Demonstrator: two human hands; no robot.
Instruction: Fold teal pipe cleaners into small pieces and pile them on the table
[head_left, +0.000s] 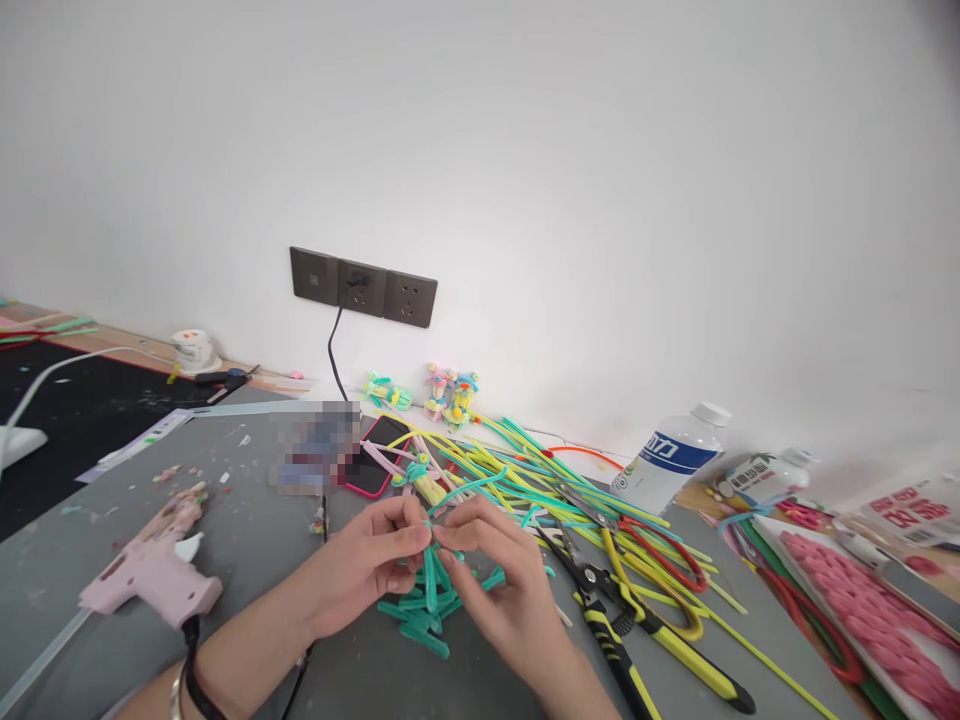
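My left hand (379,548) pinches a teal pipe cleaner (430,582) between thumb and forefinger. Close against it, my right hand (501,565) has its thumb and fingertips closed on the same fuzzy piece, whose folded length hangs down between the hands. Below lies a small pile of cut teal pipe cleaner pieces (424,640) on the grey mat. Just behind the fingers rests a partly made pipe cleaner figure (426,482) in teal and pale yellow. The fingertips partly hide where the piece is gripped.
A pink glue gun (150,580) lies at left. Long pipe cleaners (517,460) spread behind and right, with yellow-black pliers (600,600) and scissors (660,545) on them. Beyond stand a bottle (671,455), a phone (379,455) and finished figures (454,395) by the wall.
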